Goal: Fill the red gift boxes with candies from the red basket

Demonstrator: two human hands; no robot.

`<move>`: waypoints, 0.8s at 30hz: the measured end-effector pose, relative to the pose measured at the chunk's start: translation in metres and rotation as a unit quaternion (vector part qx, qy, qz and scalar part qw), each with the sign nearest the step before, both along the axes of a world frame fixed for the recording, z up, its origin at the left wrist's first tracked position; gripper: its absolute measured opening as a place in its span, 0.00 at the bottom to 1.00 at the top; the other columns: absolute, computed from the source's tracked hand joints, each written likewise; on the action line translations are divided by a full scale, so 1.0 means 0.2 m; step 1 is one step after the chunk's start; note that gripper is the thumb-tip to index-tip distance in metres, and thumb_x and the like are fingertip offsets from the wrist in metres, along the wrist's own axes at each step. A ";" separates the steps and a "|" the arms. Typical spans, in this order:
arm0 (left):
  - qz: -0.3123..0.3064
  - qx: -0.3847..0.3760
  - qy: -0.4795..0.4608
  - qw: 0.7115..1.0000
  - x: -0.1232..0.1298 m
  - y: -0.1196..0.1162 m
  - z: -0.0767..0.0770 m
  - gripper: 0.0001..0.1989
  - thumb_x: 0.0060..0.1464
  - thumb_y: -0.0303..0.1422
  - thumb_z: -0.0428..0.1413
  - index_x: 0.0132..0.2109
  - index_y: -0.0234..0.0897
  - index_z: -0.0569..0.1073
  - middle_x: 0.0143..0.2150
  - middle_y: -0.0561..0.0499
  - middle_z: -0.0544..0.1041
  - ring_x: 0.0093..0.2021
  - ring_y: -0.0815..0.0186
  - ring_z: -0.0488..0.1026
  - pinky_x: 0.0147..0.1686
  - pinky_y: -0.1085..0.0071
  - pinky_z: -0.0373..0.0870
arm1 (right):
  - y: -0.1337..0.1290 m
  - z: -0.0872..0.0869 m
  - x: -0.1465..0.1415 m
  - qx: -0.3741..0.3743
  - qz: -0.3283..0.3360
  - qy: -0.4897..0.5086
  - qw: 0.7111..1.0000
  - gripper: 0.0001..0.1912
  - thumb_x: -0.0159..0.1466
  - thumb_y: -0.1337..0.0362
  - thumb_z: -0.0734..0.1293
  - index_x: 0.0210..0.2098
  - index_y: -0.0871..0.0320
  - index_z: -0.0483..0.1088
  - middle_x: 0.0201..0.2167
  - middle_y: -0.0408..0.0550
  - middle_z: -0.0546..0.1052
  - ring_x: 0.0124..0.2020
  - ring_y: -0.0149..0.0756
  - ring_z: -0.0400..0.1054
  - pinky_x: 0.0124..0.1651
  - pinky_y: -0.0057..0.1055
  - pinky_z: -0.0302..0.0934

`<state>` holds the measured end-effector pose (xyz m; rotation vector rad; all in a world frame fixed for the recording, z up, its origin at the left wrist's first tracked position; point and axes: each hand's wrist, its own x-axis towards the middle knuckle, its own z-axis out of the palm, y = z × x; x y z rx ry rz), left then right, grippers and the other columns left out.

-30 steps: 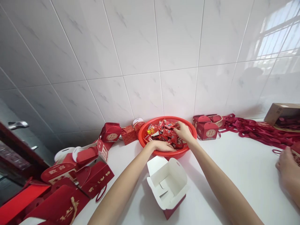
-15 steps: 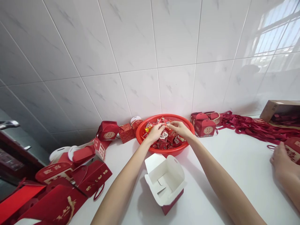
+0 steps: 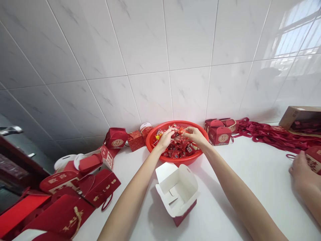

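Both hands are over a red plastic basket point(image 3: 184, 163) full of wrapped candies point(image 3: 179, 149). My left hand point(image 3: 166, 138) is at the basket's left part, its fingers closed on a dark red wrapped candy point(image 3: 175, 134). On the right side, my right hand point(image 3: 195, 136) pinches a bright red wrapped candy point(image 3: 183, 131). Between my forearms stands an open box point(image 3: 178, 190), white inside and dark red outside, its flaps up and no candy visible in it.
Red gift boxes point(image 3: 100, 187) crowd the left side; more boxes point(image 3: 219, 134) stand right of the basket. Red ribbons point(image 3: 268, 135) lead to a cardboard box point(image 3: 301, 117). At the right edge another person's hand point(image 3: 302, 170) touches a red box point(image 3: 313, 159).
The candy with a white label is no longer seen between my hands; a dark red and a bright red candy now show at my fingers. The view has shifted slightly.
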<state>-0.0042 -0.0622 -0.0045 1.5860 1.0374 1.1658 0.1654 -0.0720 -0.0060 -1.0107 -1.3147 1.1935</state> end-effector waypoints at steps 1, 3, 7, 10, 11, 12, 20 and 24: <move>0.001 0.011 -0.014 1.000 0.00 0.00 0.00 0.12 0.54 0.33 0.50 0.40 0.39 0.77 0.48 0.49 0.80 0.51 0.59 0.73 0.53 0.64 0.69 | 0.00 0.00 0.00 -0.001 0.003 0.006 1.000 0.09 0.51 0.68 0.74 0.26 0.58 0.70 0.28 0.43 0.76 0.28 0.33 0.73 0.27 0.26 0.70; 0.003 0.040 -0.026 0.999 0.00 0.01 0.00 0.09 0.54 0.35 0.52 0.34 0.38 0.77 0.43 0.49 0.80 0.49 0.60 0.74 0.53 0.65 0.68 | 0.00 -0.01 0.00 -0.005 0.003 0.015 1.000 0.08 0.51 0.68 0.75 0.26 0.58 0.70 0.28 0.43 0.76 0.28 0.32 0.73 0.26 0.26 0.70; -0.022 0.033 -0.031 0.999 -0.01 0.02 -0.02 0.10 0.51 0.39 0.58 0.35 0.36 0.76 0.40 0.49 0.79 0.41 0.61 0.74 0.47 0.65 0.70 | 0.00 0.00 0.00 -0.023 -0.007 0.016 1.000 0.10 0.52 0.69 0.75 0.25 0.58 0.69 0.27 0.43 0.76 0.27 0.31 0.72 0.26 0.25 0.70; -0.020 0.040 -0.005 0.999 -0.01 0.02 -0.03 0.09 0.49 0.33 0.60 0.38 0.36 0.77 0.41 0.49 0.79 0.41 0.63 0.74 0.48 0.65 0.70 | 0.00 0.00 0.00 -0.035 -0.018 0.013 0.999 0.09 0.54 0.69 0.75 0.24 0.58 0.69 0.25 0.44 0.75 0.25 0.30 0.71 0.24 0.25 0.69; -0.018 0.053 0.009 0.998 -0.01 0.02 -0.03 0.09 0.48 0.31 0.60 0.39 0.36 0.78 0.43 0.48 0.79 0.43 0.62 0.75 0.50 0.64 0.70 | 0.00 0.00 0.00 -0.038 -0.021 0.015 0.999 0.09 0.54 0.69 0.75 0.24 0.59 0.70 0.25 0.44 0.75 0.24 0.30 0.71 0.24 0.25 0.69; -0.018 0.068 0.021 0.997 -0.02 0.02 -0.03 0.10 0.47 0.29 0.60 0.40 0.36 0.78 0.45 0.48 0.80 0.47 0.60 0.75 0.52 0.63 0.69 | 0.00 0.01 0.00 -0.040 -0.022 0.018 0.999 0.09 0.54 0.69 0.75 0.24 0.59 0.70 0.25 0.44 0.75 0.24 0.31 0.71 0.23 0.25 0.69; -0.049 0.057 0.080 0.994 -0.01 -0.01 -0.04 0.35 0.44 0.23 0.63 0.61 0.39 0.68 0.59 0.42 0.74 0.53 0.58 0.75 0.48 0.64 0.74 | -0.01 0.01 0.02 -0.035 0.053 0.034 0.997 0.15 0.46 0.63 0.80 0.27 0.59 0.72 0.27 0.45 0.77 0.26 0.33 0.73 0.26 0.28 0.71; -0.072 0.004 0.200 0.977 -0.01 0.00 -0.06 0.28 0.45 0.24 0.63 0.56 0.35 0.71 0.48 0.43 0.79 0.45 0.59 0.78 0.44 0.66 0.75 | 0.00 -0.01 0.02 -0.014 -0.060 0.056 0.996 0.16 0.46 0.63 0.78 0.26 0.57 0.68 0.24 0.41 0.74 0.22 0.30 0.68 0.22 0.26 0.65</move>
